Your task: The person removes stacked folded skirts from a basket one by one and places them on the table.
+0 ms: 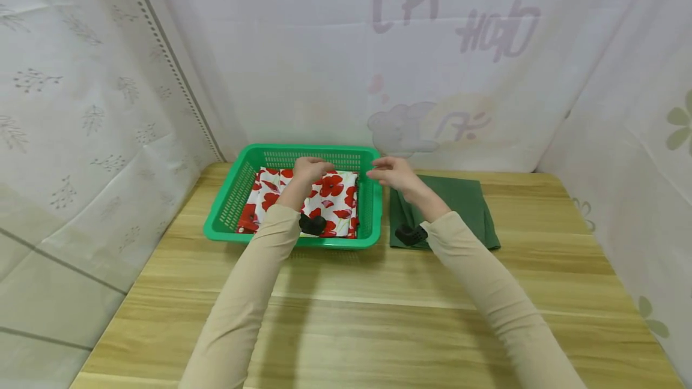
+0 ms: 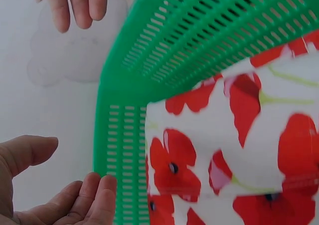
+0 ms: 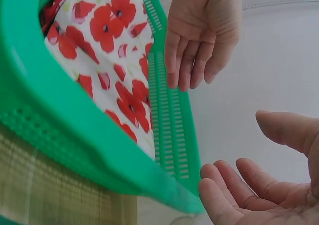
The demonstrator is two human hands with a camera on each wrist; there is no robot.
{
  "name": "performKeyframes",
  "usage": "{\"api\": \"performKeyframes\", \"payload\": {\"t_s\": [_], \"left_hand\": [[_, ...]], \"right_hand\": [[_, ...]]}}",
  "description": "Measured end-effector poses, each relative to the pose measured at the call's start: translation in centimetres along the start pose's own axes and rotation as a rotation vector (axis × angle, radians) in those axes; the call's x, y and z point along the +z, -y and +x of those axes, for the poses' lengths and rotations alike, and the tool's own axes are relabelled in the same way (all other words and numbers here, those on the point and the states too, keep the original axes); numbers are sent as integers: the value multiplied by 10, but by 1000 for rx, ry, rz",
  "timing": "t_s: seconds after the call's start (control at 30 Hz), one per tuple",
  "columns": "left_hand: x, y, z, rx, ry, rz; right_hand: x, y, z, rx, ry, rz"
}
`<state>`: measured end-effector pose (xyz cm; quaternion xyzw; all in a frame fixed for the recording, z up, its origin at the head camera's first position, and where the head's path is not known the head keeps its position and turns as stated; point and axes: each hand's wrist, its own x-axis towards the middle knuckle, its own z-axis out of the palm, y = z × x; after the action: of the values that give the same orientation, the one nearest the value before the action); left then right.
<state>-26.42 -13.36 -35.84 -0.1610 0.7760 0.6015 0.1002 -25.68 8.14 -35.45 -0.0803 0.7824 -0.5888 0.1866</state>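
Observation:
A folded white cloth with red poppies lies inside a green plastic basket. Over the cloth hovers my left hand, its fingers extended and relaxed, holding nothing. My right hand is above the basket's right rim, fingers loosely spread and thumb apart, also holding nothing. In the right wrist view both palms show bare, the left hand beyond the basket wall and the right hand near its rim. The left wrist view shows the poppy cloth in folded layers.
A folded dark green cloth lies on the wooden table just right of the basket. Behind stands a pale printed curtain, with another patterned curtain along the left. Black wrist devices sit on both sleeves.

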Motion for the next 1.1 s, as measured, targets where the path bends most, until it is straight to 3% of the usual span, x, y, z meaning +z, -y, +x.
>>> {"api": "performKeyframes", "payload": {"t_s": [0.23,0.53,0.77,0.97,1.1], "left_hand": [[-17,6,2,-6,-51,60],[-41,17,6,-51,-169,176],[-58,31,6,-36,-276,300],[-69,34,2,-77,-306,389],[-73,32,3,-97,-321,504]], "right_hand": [[17,3,5,7,39,22],[34,1,13,89,80,85],[48,2,18,199,63,47],[58,4,23,288,28,37],[62,3,27,328,46,44]]}}
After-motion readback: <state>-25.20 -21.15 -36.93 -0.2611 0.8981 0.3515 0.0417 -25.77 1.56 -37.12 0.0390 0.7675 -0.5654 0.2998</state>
